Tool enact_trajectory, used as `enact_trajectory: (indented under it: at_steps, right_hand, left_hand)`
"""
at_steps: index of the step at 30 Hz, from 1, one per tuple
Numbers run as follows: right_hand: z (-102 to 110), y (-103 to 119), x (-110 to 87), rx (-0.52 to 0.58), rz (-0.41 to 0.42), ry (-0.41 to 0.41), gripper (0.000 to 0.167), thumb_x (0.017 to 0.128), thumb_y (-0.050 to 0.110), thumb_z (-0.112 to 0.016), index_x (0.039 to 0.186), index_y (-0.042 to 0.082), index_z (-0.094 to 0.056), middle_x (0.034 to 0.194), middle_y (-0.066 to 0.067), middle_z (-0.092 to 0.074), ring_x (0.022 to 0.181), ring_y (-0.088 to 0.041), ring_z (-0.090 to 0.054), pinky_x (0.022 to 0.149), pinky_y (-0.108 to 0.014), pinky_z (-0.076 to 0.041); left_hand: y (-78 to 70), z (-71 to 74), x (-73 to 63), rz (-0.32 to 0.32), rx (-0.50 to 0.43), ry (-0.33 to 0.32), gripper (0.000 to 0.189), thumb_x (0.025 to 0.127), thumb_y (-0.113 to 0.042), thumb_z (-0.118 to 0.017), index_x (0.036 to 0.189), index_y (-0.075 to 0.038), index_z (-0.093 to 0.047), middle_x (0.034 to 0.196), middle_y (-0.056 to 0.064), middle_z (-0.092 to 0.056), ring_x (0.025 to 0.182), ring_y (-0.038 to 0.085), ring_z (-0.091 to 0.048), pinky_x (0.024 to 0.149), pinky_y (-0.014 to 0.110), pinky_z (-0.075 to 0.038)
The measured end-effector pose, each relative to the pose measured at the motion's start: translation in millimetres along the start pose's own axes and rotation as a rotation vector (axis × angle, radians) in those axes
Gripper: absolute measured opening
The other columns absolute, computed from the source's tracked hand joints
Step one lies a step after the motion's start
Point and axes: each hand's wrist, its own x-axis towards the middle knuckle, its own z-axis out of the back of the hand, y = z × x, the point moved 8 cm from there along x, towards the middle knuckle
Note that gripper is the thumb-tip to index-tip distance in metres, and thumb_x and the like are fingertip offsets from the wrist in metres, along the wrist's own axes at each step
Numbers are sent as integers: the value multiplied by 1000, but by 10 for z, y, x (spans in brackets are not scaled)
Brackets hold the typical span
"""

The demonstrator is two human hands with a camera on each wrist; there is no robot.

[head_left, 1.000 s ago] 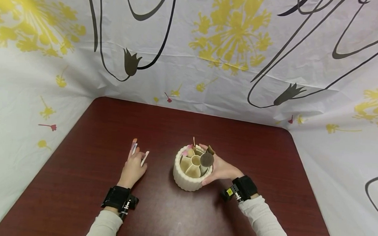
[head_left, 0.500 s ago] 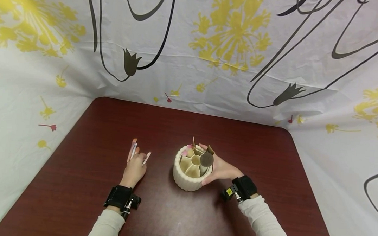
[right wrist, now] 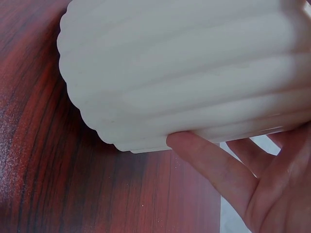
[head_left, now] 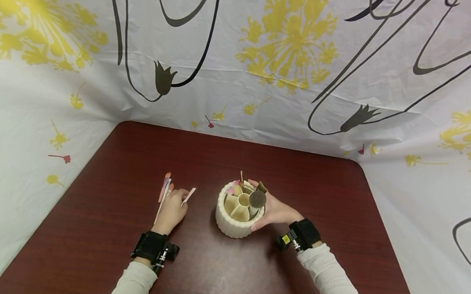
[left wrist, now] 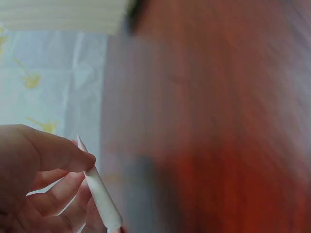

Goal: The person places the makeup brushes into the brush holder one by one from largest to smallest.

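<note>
My left hand (head_left: 172, 210) pinches a slim white makeup brush (left wrist: 101, 196) between thumb and fingers. Its tapered handle end points up past the thumb in the left wrist view, and its other end runs out of that view. Several more makeup brushes (head_left: 165, 188) lie on the table just left of this hand, partly hidden by it. A cream, ribbed brush holder (head_left: 232, 229) with several compartments stands mid-table. My right hand (head_left: 276, 210) grips it from the right, its thumb (right wrist: 209, 158) against the ribbed wall. A big round-headed brush (head_left: 257, 199) stands in the holder.
Pink and tan tips (head_left: 233, 190) and thin sticks (head_left: 241, 177) also rise from the holder's back compartments. The dark red-brown table (head_left: 313, 176) spreads around it. A white patterned sheet (head_left: 230, 85) hangs behind and at both sides.
My left hand has shifted slightly to the right with the pinched brush, lifting it away from the other brushes and uncovering more of them. The right hand and holder have stayed put.
</note>
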Motion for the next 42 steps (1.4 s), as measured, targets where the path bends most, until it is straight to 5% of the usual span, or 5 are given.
enact_trajectory:
  at_steps: [14, 21, 31, 42]
  right_hand:
    - [92, -339, -59, -92, -90, -68, 121, 54, 7, -86, 145, 16, -6, 147, -5, -21, 127, -12, -34, 99, -19, -30]
    - [79, -334, -78, -91, -110, -30, 117, 60, 11, -84, 145, 12, -4, 147, -4, -23, 128, -14, -33, 99, -20, -32]
    - [72, -136, -35, -71, -102, -60, 108, 55, -8, -81, 138, -1, -12, 139, -17, -27, 119, -4, -38, 96, -17, -33]
    - [63, -2, -30, -197, -152, -62, 106, 55, 0, -84, 134, -4, -13, 136, -15, -21, 121, -22, -35, 95, -13, -29]
  left_hand:
    - [-688, 240, 103, -81, -345, -53, 29, 78, 6, -58, 106, -2, -60, 91, 9, -58, 80, 20, -60, 65, 28, -52]
    - [-971, 309, 139, -124, -501, -76, 28, 78, 8, -59, 104, -2, -57, 94, 10, -56, 83, 21, -61, 66, 27, -53]
    - [-1205, 350, 181, -131, -592, -54, 27, 79, 7, -59, 104, -1, -52, 97, 11, -55, 86, 21, -60, 67, 25, -53]
    - [-1283, 208, 202, -169, -606, -23, 27, 78, 8, -60, 101, -1, -50, 92, 11, -54, 84, 22, -60, 66, 23, -52]
